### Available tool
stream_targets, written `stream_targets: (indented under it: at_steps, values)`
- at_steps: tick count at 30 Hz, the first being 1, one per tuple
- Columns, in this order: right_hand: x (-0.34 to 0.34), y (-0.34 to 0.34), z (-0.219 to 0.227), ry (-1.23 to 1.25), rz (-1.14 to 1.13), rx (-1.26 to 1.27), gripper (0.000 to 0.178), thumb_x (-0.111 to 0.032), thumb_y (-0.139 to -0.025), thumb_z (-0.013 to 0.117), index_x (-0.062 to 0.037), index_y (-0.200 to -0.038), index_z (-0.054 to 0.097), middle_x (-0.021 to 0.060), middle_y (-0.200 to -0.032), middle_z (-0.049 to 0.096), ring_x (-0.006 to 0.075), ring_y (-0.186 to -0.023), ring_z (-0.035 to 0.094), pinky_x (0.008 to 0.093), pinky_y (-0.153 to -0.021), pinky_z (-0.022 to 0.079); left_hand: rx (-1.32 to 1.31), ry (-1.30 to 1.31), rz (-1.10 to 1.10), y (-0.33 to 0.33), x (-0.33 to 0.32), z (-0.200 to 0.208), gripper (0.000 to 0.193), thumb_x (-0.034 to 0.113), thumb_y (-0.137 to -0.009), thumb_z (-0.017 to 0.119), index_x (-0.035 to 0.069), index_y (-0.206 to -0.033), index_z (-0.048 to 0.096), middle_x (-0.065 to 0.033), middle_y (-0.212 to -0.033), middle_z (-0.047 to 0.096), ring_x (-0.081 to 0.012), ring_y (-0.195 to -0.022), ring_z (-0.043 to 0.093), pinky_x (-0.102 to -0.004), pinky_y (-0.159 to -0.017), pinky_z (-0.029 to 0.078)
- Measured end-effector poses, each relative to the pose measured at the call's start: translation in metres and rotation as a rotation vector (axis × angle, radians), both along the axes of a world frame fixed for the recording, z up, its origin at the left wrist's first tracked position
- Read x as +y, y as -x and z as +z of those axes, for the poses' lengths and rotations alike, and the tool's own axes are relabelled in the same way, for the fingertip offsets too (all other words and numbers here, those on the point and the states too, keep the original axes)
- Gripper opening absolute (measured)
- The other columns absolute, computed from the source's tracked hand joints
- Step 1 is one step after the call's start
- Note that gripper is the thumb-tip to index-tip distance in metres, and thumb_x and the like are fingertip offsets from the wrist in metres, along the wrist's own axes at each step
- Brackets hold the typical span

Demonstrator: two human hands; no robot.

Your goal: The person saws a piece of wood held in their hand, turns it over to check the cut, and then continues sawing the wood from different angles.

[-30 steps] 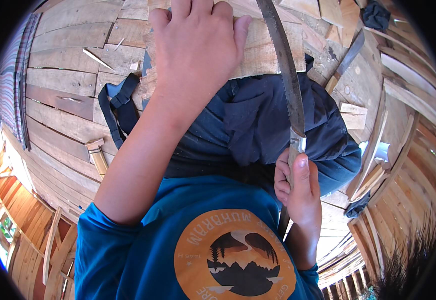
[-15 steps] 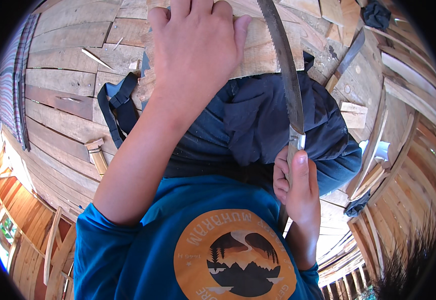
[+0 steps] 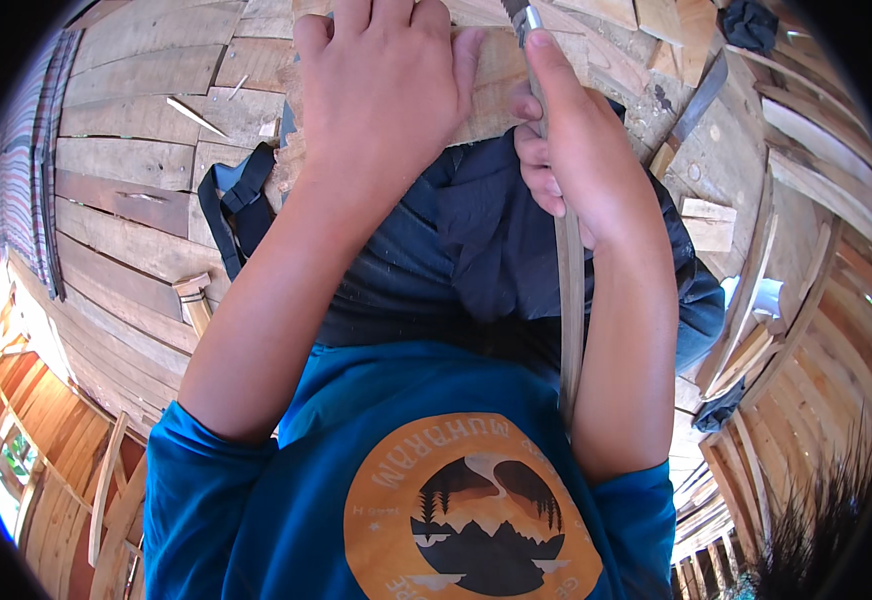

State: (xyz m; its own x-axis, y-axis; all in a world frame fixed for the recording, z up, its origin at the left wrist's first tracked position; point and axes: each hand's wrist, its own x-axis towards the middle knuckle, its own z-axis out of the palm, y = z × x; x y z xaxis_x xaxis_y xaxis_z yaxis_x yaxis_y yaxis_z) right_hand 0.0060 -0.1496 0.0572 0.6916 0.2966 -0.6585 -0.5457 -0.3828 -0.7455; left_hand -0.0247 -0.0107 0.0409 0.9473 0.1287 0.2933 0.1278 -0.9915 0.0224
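Observation:
My left hand presses down on a pale wooden board that lies in front of my knees; its fingers bend away over the board and run partly out of the picture at the top. In my right hand is a saw, gripped near the front of its long, thin wooden handle. The handle's rear part runs back beside my right forearm. Only a short piece of the toothed blade by the metal collar shows, and the rest is cut off by the upper edge. Dark cloth covers my lap below the board.
On the plank floor to the right lies a long knife with a wooden handle, near a small wood block. A black strap and a bamboo piece lie left. Striped cloth hangs farther left.
My right hand has pushed the saw forward, away from my body, so most of its blade has left the picture. The left hand stays on the board, shifted only slightly.

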Motion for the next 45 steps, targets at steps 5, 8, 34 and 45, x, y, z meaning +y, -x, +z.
stream_targets:
  at_steps: [5,8,34,45]
  values:
    - [-0.036,0.034,0.039,-0.057,-0.030,0.101,0.058,-0.065,-0.096,0.036,-0.0113,-0.074,0.041,-0.0048,-0.054,0.033,0.0034,-0.043,0.030,0.0206,-0.038,0.021,0.012,0.043,0.007,0.003,0.006,-0.003,0.031,0.033,-0.092,0.054,0.004,-0.084,0.064,-0.0128,-0.091,0.056,-0.0298,-0.095,0.051,-0.0440,-0.083,0.036]
    - [-0.065,0.069,0.046,-0.055,-0.107,0.140,0.056,-0.057,-0.100,0.035,-0.0097,-0.071,0.040,-0.0049,-0.056,0.032,0.0025,-0.046,0.028,0.0210,-0.041,0.020,0.005,0.037,-0.001,0.001,0.005,-0.001,0.032,0.034,-0.091,0.054,0.005,-0.085,0.065,-0.0127,-0.091,0.056,-0.0297,-0.095,0.051,-0.0442,-0.083,0.036]
    - [-0.088,0.103,0.032,-0.124,-0.053,0.161,0.055,-0.056,-0.101,0.035,-0.0100,-0.071,0.037,-0.0050,-0.058,0.030,0.0022,-0.049,0.026,0.0210,-0.043,0.020,-0.012,0.039,0.000,0.002,0.002,-0.001,0.030,0.032,-0.090,0.055,0.004,-0.085,0.064,-0.0135,-0.092,0.057,-0.0300,-0.098,0.051,-0.0445,-0.084,0.037]
    - [-0.089,0.110,0.030,-0.150,-0.042,0.123,0.053,-0.052,-0.103,0.036,-0.0097,-0.071,0.038,-0.0066,-0.059,0.028,0.0017,-0.049,0.026,0.0206,-0.043,0.020,-0.002,0.047,-0.001,0.001,0.002,0.001,0.030,0.032,-0.090,0.055,0.004,-0.086,0.065,-0.0135,-0.093,0.057,-0.0300,-0.099,0.052,-0.0443,-0.084,0.037]
